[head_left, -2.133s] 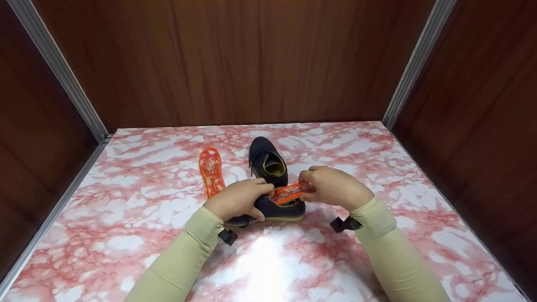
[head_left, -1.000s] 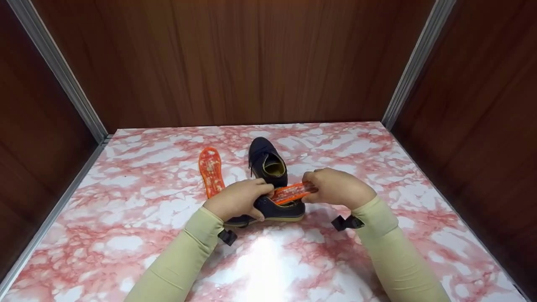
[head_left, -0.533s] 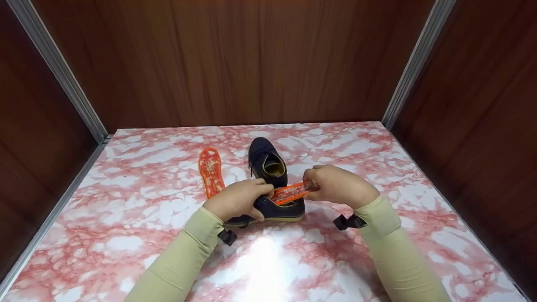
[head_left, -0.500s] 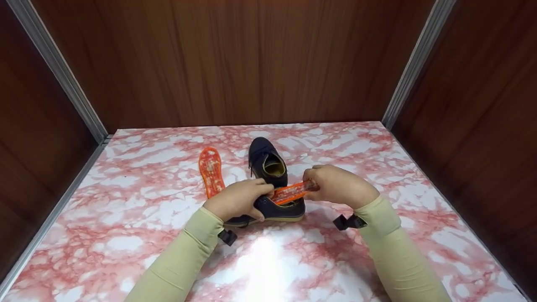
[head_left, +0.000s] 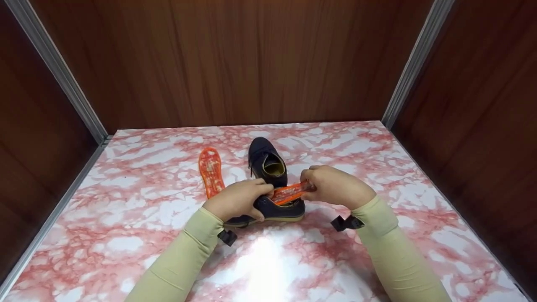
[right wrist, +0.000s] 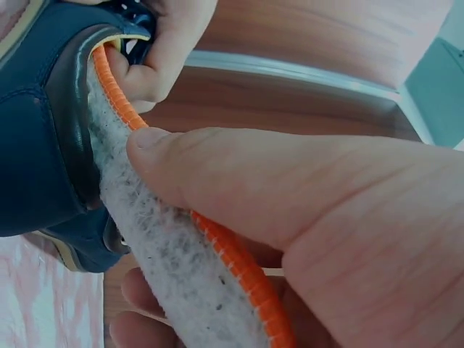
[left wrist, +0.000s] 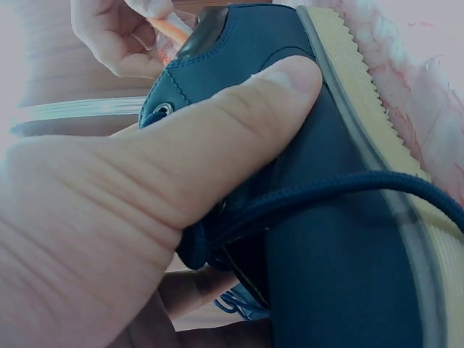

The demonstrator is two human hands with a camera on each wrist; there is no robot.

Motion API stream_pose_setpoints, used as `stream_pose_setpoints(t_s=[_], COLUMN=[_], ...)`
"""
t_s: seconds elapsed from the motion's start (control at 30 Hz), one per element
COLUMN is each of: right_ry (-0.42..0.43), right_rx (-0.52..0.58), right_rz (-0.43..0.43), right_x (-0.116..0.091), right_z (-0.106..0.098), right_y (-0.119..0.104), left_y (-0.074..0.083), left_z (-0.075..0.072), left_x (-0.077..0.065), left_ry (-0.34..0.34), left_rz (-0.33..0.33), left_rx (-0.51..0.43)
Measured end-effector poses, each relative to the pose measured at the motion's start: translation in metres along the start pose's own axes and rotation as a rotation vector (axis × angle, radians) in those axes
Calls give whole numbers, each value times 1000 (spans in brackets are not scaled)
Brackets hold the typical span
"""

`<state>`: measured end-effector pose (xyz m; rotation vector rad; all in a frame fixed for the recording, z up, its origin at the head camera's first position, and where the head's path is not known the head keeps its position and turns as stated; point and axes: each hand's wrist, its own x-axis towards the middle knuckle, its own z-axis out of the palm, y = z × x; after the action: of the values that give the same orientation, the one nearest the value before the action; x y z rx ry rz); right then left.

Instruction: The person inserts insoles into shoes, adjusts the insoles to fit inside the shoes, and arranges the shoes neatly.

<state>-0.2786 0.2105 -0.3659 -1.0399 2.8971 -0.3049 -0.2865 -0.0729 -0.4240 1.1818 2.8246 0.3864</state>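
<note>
A navy lace-up shoe [head_left: 281,212] with a tan sole lies under my left hand [head_left: 241,199], which grips it across the upper, thumb on the near side in the left wrist view. My right hand [head_left: 340,186] pinches the rear end of an orange-edged insole [head_left: 289,193]. The insole's front part is inside the shoe's opening and hidden there; its rear slants up out of it. In the right wrist view the insole's fuzzy whitish underside [right wrist: 174,239] and stitched orange edge show, with the thumb on that edge.
A second navy shoe [head_left: 262,151] stands just behind, its toe pointing away. Another orange insole [head_left: 211,167] lies flat to the left, partly behind the left hand. Brown wood-look panels [head_left: 251,63] enclose the pink-and-white marbled table [head_left: 138,209] at back and sides.
My right hand shifted slightly right and up with the insole's rear end, then came back a little left. The left hand and both shoes stay in place.
</note>
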Motion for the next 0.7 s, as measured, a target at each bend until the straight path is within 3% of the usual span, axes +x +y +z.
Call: stream_pose_setpoints(t_s=[0.47, 0.7], right_ry=[1, 3], right_rx=[-20, -31], right_rz=[-9, -9], right_x=[1, 3], right_z=[3, 5], right_y=[-3, -5], left_y=[1, -1], left_z=[0, 2], left_x=[1, 2], left_ry=[-13, 8], left_rz=[-13, 10], left_rx=[-1, 14])
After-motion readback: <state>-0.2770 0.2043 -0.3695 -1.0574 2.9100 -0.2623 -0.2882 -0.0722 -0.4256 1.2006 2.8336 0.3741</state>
